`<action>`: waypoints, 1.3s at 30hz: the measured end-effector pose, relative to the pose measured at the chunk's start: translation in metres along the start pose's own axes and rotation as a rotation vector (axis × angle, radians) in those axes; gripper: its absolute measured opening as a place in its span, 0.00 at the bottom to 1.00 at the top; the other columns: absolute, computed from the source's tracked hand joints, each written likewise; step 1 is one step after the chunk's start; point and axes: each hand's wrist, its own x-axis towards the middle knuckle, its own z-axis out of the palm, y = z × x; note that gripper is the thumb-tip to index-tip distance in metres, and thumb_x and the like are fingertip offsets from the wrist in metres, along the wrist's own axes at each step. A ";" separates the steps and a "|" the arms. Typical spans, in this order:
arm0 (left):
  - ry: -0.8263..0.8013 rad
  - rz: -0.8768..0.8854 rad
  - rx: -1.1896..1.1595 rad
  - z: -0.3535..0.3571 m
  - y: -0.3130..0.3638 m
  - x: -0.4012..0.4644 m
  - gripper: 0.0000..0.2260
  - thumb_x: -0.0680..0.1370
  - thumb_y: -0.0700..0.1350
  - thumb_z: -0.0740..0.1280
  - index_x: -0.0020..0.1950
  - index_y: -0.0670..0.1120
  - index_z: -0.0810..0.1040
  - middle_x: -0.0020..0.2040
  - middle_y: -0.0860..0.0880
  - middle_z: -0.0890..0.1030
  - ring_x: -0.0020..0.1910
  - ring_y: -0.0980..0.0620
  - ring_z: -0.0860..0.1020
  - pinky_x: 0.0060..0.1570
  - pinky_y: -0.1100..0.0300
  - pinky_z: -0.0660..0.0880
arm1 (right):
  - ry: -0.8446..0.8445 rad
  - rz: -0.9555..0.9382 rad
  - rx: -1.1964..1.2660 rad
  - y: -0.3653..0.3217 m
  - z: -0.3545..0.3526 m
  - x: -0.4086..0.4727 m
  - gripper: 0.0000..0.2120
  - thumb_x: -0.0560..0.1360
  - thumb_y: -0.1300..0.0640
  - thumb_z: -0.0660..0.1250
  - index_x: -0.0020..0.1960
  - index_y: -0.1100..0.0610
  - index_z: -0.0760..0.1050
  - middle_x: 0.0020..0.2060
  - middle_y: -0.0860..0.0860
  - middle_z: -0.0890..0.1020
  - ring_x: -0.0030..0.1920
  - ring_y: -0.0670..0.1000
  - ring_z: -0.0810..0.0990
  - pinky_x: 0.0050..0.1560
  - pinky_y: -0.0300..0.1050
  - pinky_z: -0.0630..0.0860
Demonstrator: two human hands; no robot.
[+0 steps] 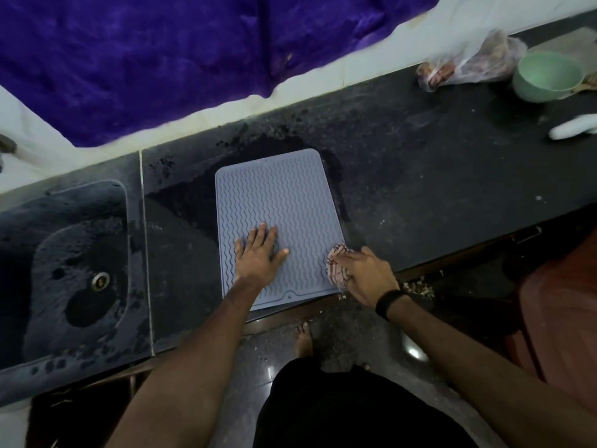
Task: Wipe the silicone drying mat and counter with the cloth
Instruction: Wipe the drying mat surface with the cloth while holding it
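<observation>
Grey-blue rectangular silicone drying mat with wavy ridges lies flat on the dark speckled stone tabletop, its near edge about at the tabletop's front lip. Darker wet-looking patches show on the stone behind the mat and to its left.

Left hand flat on the mat's near-left part, fingers straight and spread, gripping nothing. Likely pinning the mat so it won't slide under the wiping.

Right hand at the mat's near-right corner, fingers curled over a bunched pale cloth with a reddish check pattern. Cloth sits on the mat's right edge; judged to be mid-wipe, working the corner first. A black wristband is on that wrist.

Left of the mat, past a thin seam: a dark stone sink basin with a metal drain, droplets on it. Far right: a pale green bowl, a crumpled clear plastic bag and a white object cut off by the frame edge; cannot identify it. Purple fabric hangs along the wall.

Hard to make out: most of the cloth is hidden under the right hand, so its size and fold are unknown. Whether the mat surface is wet cannot be told in the dim light. Bag contents blurred.
</observation>
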 end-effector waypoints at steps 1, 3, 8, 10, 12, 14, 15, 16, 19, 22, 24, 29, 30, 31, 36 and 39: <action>0.041 0.011 -0.028 0.001 -0.001 0.000 0.30 0.84 0.63 0.49 0.84 0.56 0.45 0.84 0.50 0.43 0.83 0.50 0.40 0.78 0.45 0.33 | 0.047 0.001 0.017 -0.007 -0.007 0.007 0.26 0.71 0.58 0.64 0.69 0.48 0.70 0.64 0.47 0.75 0.60 0.54 0.69 0.53 0.49 0.76; 0.108 0.027 -0.064 0.002 -0.002 0.005 0.28 0.86 0.60 0.49 0.84 0.55 0.45 0.84 0.49 0.43 0.83 0.50 0.40 0.78 0.47 0.34 | 0.141 -0.020 0.049 -0.024 -0.019 0.030 0.27 0.70 0.59 0.65 0.69 0.49 0.70 0.64 0.47 0.75 0.60 0.54 0.70 0.52 0.49 0.75; 0.113 0.013 -0.036 -0.013 -0.008 0.037 0.27 0.87 0.56 0.48 0.84 0.54 0.44 0.84 0.48 0.41 0.83 0.48 0.40 0.80 0.45 0.37 | 0.123 -0.073 0.011 -0.066 -0.020 0.091 0.29 0.72 0.61 0.65 0.72 0.52 0.65 0.72 0.48 0.67 0.65 0.56 0.66 0.61 0.55 0.73; 0.059 -0.018 -0.013 -0.020 -0.015 0.049 0.27 0.87 0.57 0.47 0.84 0.53 0.44 0.84 0.47 0.41 0.83 0.48 0.40 0.79 0.44 0.37 | -0.005 -0.103 -0.045 -0.070 -0.001 0.096 0.28 0.74 0.59 0.64 0.73 0.51 0.63 0.74 0.49 0.64 0.69 0.58 0.63 0.65 0.59 0.68; 0.018 -0.029 0.027 -0.021 -0.021 0.056 0.27 0.87 0.58 0.45 0.84 0.53 0.43 0.84 0.48 0.41 0.82 0.48 0.39 0.79 0.43 0.36 | -0.069 -0.102 -0.081 -0.067 0.022 0.086 0.29 0.75 0.58 0.62 0.75 0.50 0.60 0.75 0.50 0.61 0.72 0.59 0.57 0.69 0.61 0.63; 0.033 -0.024 0.029 -0.018 -0.022 0.055 0.27 0.87 0.58 0.45 0.84 0.53 0.43 0.84 0.48 0.41 0.83 0.49 0.40 0.79 0.42 0.36 | -0.061 -0.120 -0.086 -0.061 0.035 0.064 0.30 0.75 0.58 0.62 0.75 0.48 0.60 0.75 0.49 0.61 0.73 0.58 0.57 0.70 0.60 0.62; 0.052 -0.027 0.016 -0.016 -0.022 0.054 0.27 0.87 0.57 0.45 0.84 0.53 0.44 0.84 0.49 0.42 0.83 0.49 0.40 0.79 0.41 0.37 | -0.073 -0.141 -0.092 -0.057 0.039 0.053 0.30 0.74 0.59 0.62 0.75 0.48 0.61 0.75 0.48 0.62 0.73 0.58 0.58 0.70 0.60 0.63; 0.068 -0.029 -0.001 -0.013 -0.022 0.052 0.26 0.87 0.57 0.45 0.84 0.53 0.44 0.84 0.49 0.42 0.83 0.49 0.40 0.79 0.41 0.37 | -0.095 -0.161 -0.102 -0.054 0.042 0.041 0.31 0.73 0.58 0.63 0.75 0.47 0.61 0.75 0.48 0.62 0.73 0.58 0.59 0.69 0.59 0.63; 0.095 -0.009 -0.041 -0.010 -0.022 0.051 0.26 0.87 0.57 0.46 0.84 0.53 0.45 0.84 0.49 0.43 0.83 0.49 0.40 0.79 0.42 0.36 | -0.116 -0.212 -0.114 -0.046 0.036 0.014 0.30 0.72 0.57 0.66 0.73 0.47 0.65 0.73 0.48 0.67 0.71 0.58 0.64 0.68 0.57 0.68; 0.157 0.024 -0.060 -0.009 -0.031 0.051 0.27 0.87 0.58 0.47 0.84 0.53 0.47 0.84 0.48 0.43 0.83 0.49 0.40 0.79 0.44 0.36 | 0.053 -0.231 -0.076 -0.054 0.015 0.020 0.26 0.67 0.60 0.69 0.65 0.50 0.76 0.63 0.49 0.78 0.60 0.58 0.76 0.55 0.53 0.78; 0.171 0.023 -0.086 -0.009 -0.038 0.054 0.28 0.86 0.59 0.47 0.84 0.52 0.47 0.84 0.47 0.43 0.83 0.48 0.40 0.79 0.44 0.36 | 0.190 -0.195 -0.022 -0.067 -0.001 0.043 0.25 0.66 0.62 0.68 0.62 0.51 0.77 0.61 0.48 0.79 0.55 0.57 0.77 0.49 0.50 0.79; 0.194 -0.014 -0.078 -0.022 -0.053 0.073 0.28 0.86 0.59 0.47 0.84 0.52 0.46 0.84 0.48 0.43 0.83 0.49 0.41 0.80 0.45 0.37 | 0.208 -0.078 0.030 -0.095 -0.025 0.118 0.27 0.71 0.63 0.63 0.70 0.52 0.70 0.68 0.49 0.73 0.63 0.55 0.71 0.61 0.51 0.72; 0.204 -0.025 -0.088 -0.027 -0.057 0.077 0.28 0.86 0.59 0.47 0.84 0.52 0.46 0.84 0.48 0.43 0.83 0.49 0.41 0.80 0.45 0.37 | 0.197 -0.060 0.016 -0.099 -0.026 0.130 0.27 0.72 0.63 0.63 0.70 0.52 0.69 0.68 0.49 0.72 0.64 0.55 0.70 0.62 0.51 0.72; 0.217 -0.034 -0.095 -0.031 -0.061 0.081 0.28 0.86 0.59 0.47 0.84 0.52 0.46 0.84 0.48 0.44 0.83 0.49 0.41 0.79 0.45 0.36 | 0.183 -0.042 0.011 -0.100 -0.026 0.141 0.27 0.73 0.63 0.62 0.71 0.52 0.69 0.69 0.48 0.72 0.65 0.54 0.69 0.63 0.52 0.71; 0.253 -0.078 -0.123 -0.044 -0.088 0.097 0.27 0.87 0.56 0.48 0.84 0.49 0.48 0.84 0.47 0.46 0.83 0.48 0.43 0.79 0.44 0.35 | 0.158 0.020 0.051 -0.108 -0.025 0.182 0.26 0.72 0.63 0.63 0.70 0.52 0.69 0.69 0.50 0.72 0.66 0.55 0.68 0.63 0.54 0.71; 0.221 -0.080 -0.083 -0.043 -0.101 0.100 0.26 0.87 0.54 0.46 0.84 0.49 0.47 0.84 0.48 0.46 0.83 0.48 0.42 0.79 0.43 0.36 | 0.184 0.025 0.084 -0.121 -0.028 0.208 0.27 0.71 0.63 0.64 0.70 0.53 0.70 0.69 0.51 0.72 0.67 0.56 0.68 0.64 0.55 0.71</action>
